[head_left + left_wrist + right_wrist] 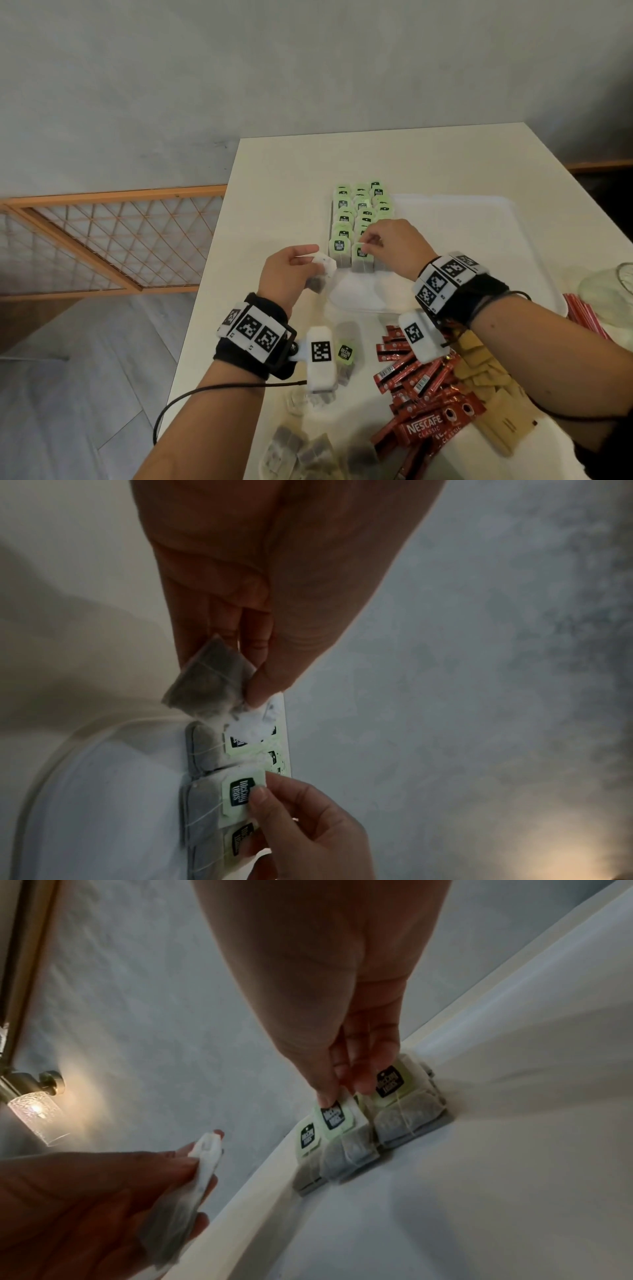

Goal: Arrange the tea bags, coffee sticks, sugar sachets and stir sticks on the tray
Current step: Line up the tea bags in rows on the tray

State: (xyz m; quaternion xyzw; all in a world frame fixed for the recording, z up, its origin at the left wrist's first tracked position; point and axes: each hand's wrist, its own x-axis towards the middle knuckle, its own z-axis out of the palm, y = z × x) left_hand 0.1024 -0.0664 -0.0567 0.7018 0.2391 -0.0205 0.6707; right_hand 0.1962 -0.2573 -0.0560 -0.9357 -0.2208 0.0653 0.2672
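Observation:
Several tea bags [363,209] with green tags stand in three rows at the left end of the white tray [462,219]. My right hand [368,241] pinches the green tag [240,791] of the front tea bag [349,1142] in the middle row, which rests on the tray floor [445,1218]. Just left of the tray's near corner, my left hand [306,258] holds a loose tea bag [322,277] above the table. In the left wrist view that bag [205,680] hangs from thumb and fingers; its tag is hidden.
More loose tea bags [298,448] lie at the table's near edge, one with its green tag [346,353] up. Red coffee sticks [418,387], brown sugar sachets [486,377], red stir sticks [585,315] and a glass jar [609,287] sit near right. The table's left edge [205,274] is close.

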